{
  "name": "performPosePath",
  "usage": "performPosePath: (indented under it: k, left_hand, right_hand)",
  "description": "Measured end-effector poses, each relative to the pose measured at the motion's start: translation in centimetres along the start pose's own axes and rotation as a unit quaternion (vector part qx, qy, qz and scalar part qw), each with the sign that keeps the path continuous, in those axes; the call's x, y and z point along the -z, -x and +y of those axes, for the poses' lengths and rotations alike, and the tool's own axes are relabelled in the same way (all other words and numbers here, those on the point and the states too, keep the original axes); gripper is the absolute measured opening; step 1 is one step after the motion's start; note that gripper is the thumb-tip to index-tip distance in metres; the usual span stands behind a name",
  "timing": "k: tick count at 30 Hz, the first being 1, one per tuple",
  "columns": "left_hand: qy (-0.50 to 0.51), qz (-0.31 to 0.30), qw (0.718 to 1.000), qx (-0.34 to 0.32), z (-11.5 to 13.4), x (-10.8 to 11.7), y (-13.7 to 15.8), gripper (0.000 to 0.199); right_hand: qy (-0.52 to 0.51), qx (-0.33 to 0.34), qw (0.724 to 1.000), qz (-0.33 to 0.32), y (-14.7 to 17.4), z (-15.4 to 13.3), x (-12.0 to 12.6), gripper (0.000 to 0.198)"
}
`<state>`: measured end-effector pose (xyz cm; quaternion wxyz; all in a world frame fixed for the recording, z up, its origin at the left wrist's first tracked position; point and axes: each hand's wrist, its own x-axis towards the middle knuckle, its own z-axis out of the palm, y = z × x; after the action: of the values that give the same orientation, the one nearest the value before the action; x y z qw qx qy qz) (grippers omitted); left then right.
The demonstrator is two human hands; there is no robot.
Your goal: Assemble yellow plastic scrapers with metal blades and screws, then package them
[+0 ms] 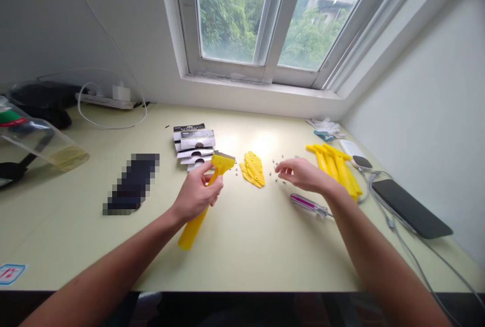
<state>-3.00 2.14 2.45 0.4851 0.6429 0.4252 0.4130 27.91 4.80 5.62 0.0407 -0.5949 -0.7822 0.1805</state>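
Scraper (194,228): yellow, in left hand (199,190), fingers closed round it; long axis one to seven o'clock. Right hand (299,173): half-curled; whether anything is held, cannot tell. Screws (276,180): loose, just beside its fingertips, six to twelve o'clock; right hand nearer. Boxes (197,140): print illegible. Label (11,274), eight o'clock from left hand: seemingly "12", red.

Gloves (329,126) are seen at the tabletop's (242,251) far right corner, a label (11,273) at its near left; by the right edge, what may be a phone (412,208) is laid.
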Motion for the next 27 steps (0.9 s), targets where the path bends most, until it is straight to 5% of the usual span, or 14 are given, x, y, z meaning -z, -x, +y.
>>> performPosePath:
  k: [4,11,14,19,27]
  left_hand:
    - [0.198,-0.02,0.977,0.077,0.3,-0.3,-0.2,0.034]
    - [0.271,-0.09,0.952,0.113,-0.2,-0.8,0.0,0.037]
    - [0.281,-0.108,0.947,0.115,-0.4,-1.1,0.2,0.034]
    - [0.293,-0.128,0.94,0.118,-0.4,-1.6,0.5,0.035]
    - [0.302,-0.15,0.935,0.11,0.2,-1.8,1.0,0.039]
  right_hand:
    - [0.048,0.027,0.998,0.003,0.8,0.3,-2.4,0.021]
    - [0.04,0.056,0.997,0.022,0.3,0.0,-2.7,0.018]
    - [-0.059,0.11,0.989,0.074,0.7,-1.8,-2.7,0.013]
    - [-0.227,0.215,0.932,0.184,1.0,-6.1,-4.0,0.011]
    - [-0.353,0.172,0.903,0.172,0.6,-7.0,-5.8,0.011]
